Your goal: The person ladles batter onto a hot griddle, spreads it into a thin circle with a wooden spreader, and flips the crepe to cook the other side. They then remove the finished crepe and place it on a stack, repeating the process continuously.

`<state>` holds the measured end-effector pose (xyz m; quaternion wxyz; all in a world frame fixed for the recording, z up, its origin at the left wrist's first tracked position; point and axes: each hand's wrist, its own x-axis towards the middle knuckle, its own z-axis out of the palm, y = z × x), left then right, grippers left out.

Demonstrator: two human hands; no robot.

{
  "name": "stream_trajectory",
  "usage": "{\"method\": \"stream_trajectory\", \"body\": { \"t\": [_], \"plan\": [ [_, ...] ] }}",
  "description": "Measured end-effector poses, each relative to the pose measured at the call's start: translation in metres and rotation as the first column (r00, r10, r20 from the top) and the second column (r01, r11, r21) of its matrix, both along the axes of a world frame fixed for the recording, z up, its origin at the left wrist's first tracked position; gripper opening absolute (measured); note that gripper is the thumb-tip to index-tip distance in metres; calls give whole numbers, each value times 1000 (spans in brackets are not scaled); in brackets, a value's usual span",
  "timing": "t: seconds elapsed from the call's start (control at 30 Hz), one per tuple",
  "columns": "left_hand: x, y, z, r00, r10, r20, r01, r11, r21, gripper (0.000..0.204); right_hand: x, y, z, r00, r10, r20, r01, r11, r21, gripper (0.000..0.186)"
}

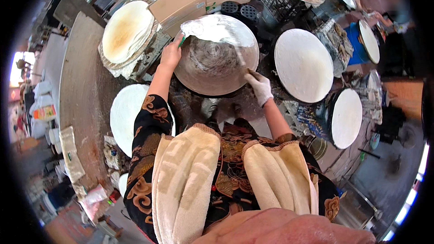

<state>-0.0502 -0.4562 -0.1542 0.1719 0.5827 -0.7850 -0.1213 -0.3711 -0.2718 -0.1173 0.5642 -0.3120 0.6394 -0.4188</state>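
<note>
A large round griddle stands in front of me, with wet white batter across its far part. At its far left rim my left hand, bare, is closed around the green handle of a tool; the tool's working end is lost against the batter. My right hand wears a white glove and is closed near the griddle's right rim. It grips a thin, motion-blurred stick-like spreader, which reaches over the griddle toward the batter's edge.
Left of the griddle lies a stack of thin flatbreads. More round griddles, each covered in white, stand around me: one at near left, others at right and lower right. Cardboard stands behind. Another person works at far right.
</note>
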Motion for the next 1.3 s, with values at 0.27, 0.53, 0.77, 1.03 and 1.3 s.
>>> {"method": "stream_trajectory", "body": {
  "t": [0.27, 0.53, 0.77, 1.03, 1.3],
  "plan": [
    [-18, 37, -1, 986, 167, -11, -167, 983, -73, 58, 36, -27, -10, 935, 354, -20, -354, 935, -4, 53],
    [-14, 82, 13, 930, 366, 32, -367, 928, 67, 61, -90, -87, -27, 906, 404, -126, -405, 914, 19, 51],
    [-18, 114, -9, 858, 507, -82, -508, 861, 9, 59, -21, -80, -15, 709, 689, -152, -689, 722, 63, 50],
    [-46, 172, -4, 787, 586, -194, -596, 803, 6, 59, -85, -169, -28, 717, 680, -151, -691, 723, -25, 43],
    [-53, 214, -16, 690, 675, -261, -693, 721, 33, 58, -62, -171, 17, 439, 871, -221, -869, 474, 144, 43]
  ]
}}
